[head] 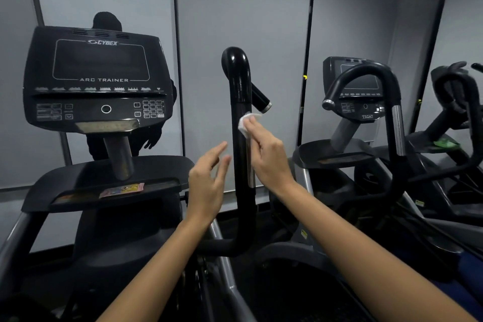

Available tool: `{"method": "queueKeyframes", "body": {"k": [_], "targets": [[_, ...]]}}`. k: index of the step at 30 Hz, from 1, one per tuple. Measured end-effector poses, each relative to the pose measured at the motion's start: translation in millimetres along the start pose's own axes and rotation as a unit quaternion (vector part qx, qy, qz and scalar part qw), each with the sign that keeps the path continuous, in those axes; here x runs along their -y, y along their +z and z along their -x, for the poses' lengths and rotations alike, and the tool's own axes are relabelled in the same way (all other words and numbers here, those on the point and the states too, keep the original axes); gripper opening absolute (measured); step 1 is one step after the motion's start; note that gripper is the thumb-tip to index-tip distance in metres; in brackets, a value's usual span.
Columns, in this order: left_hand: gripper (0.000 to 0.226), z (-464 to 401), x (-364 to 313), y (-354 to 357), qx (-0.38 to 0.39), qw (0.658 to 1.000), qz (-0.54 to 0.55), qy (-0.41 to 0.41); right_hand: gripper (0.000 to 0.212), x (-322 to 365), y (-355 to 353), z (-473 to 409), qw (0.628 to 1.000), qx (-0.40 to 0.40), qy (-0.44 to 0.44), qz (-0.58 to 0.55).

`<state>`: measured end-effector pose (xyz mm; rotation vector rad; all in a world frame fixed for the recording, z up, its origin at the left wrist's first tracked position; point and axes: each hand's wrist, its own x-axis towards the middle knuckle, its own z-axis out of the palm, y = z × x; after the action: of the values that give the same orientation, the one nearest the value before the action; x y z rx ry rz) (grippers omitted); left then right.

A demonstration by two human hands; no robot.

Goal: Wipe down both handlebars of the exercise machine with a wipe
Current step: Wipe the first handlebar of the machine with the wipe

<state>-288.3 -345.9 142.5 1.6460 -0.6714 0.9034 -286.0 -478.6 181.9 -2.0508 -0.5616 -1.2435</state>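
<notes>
While the right hand [266,157] presses a white wipe [247,123] against the black handlebar [241,138], the left hand [209,178] hovers beside it, released.
Left stands the console [96,78]; a second machine [366,117] sits right.

Gym — Cybex arc trainer console [98,78], neighbouring exercise machines [366,117]

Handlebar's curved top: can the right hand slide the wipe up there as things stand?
Probably yes. The right hand presses the wipe on the handlebar, and the black tube runs bare up to its curved top, with nothing in the way.
</notes>
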Motion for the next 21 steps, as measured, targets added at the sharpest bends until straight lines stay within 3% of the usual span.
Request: {"method": "queueKeyframes", "body": {"k": [4,7,11,13,15,17,21], "targets": [[0.037,-32.9,-14.1,7.5,-0.028,0.973,0.146,-0.175,0.056,10.5,3.3,4.9,0.996,0.086,0.001,-0.026],[0.026,-43.2,-16.9,14.4,0.006,0.964,0.168,-0.205,0.060,12.7,-1.8,10.1,0.993,0.109,0.002,-0.048],[0.011,-51.6,-13.1,16.0,-0.048,0.965,0.152,-0.206,0.052,12.5,-7.7,12.2,0.994,0.071,0.038,-0.067],[0.016,-53.2,-11.7,14.6,-0.080,0.979,0.073,-0.172,0.049,13.2,-11.6,12.0,0.994,0.061,0.053,-0.068],[0.014,-48.8,-12.2,12.3,-0.098,0.992,-0.040,-0.075,0.047,15.9,-13.6,9.9,0.990,0.063,0.077,-0.096],[0.015,-39.5,-11.3,14.7,-0.066,0.989,-0.127,0.025,0.042,19.2,-15.4,9.3,0.980,0.062,0.098,-0.158],[0.034,-27.8,-9.0,29.1,0.001,0.990,-0.131,0.048,0.031,10.2,-23.5,20.9,0.978,-0.028,0.146,-0.149]]}}
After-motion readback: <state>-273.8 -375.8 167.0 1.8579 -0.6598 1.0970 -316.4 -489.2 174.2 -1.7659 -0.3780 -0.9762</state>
